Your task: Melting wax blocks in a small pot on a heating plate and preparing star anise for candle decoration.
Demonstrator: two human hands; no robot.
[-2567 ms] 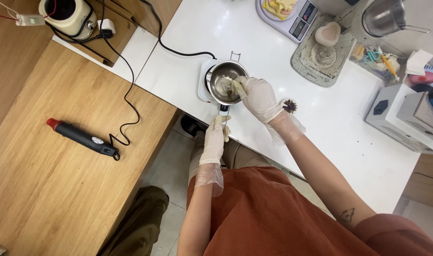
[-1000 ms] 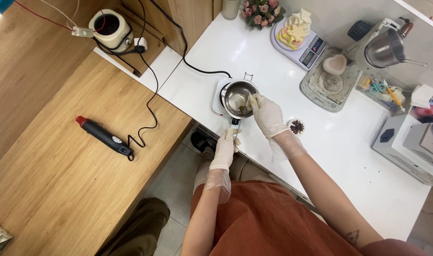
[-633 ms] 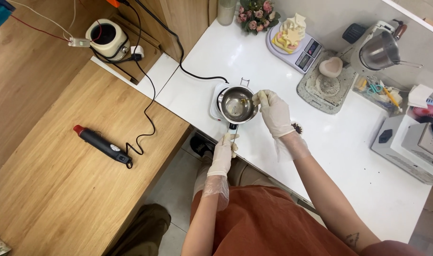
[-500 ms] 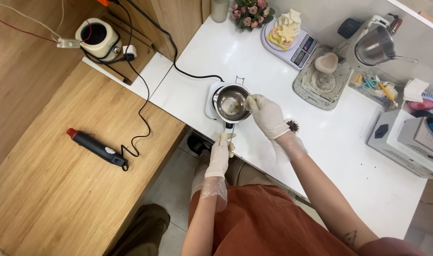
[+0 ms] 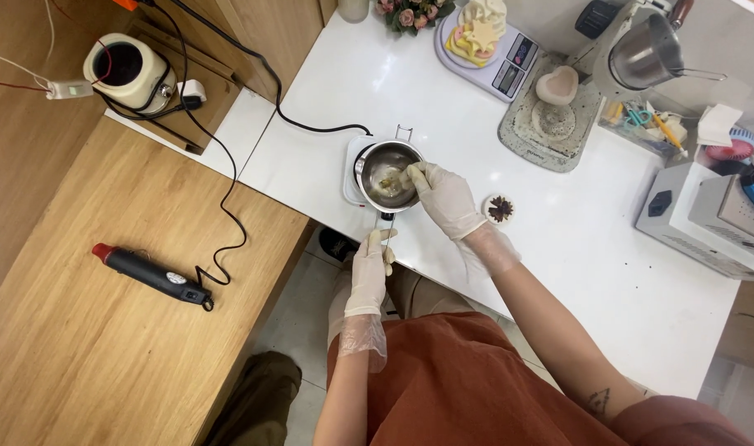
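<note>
Nearest us, our gloved left hand point(image 5: 368, 271) closed around the black handle point(image 5: 387, 221) of the small steel pot point(image 5: 387, 175), at the near edge of the white desk point(image 5: 608, 248). The pot sat on a small white hotplate point(image 5: 351, 171) and held pale, yellowish bits. Our gloved right hand point(image 5: 445, 198) reached over its rim, fingertips pinched on something too small to tell. Just beside that wrist lay a little round dish point(image 5: 499, 208) of dark dried pieces. Farther back stood a scale point(image 5: 509, 62) carrying pale shapes, and a heart-shaped mould point(image 5: 556, 84). A black cord point(image 5: 311, 128) ran from the hotplate across the desk.
</note>
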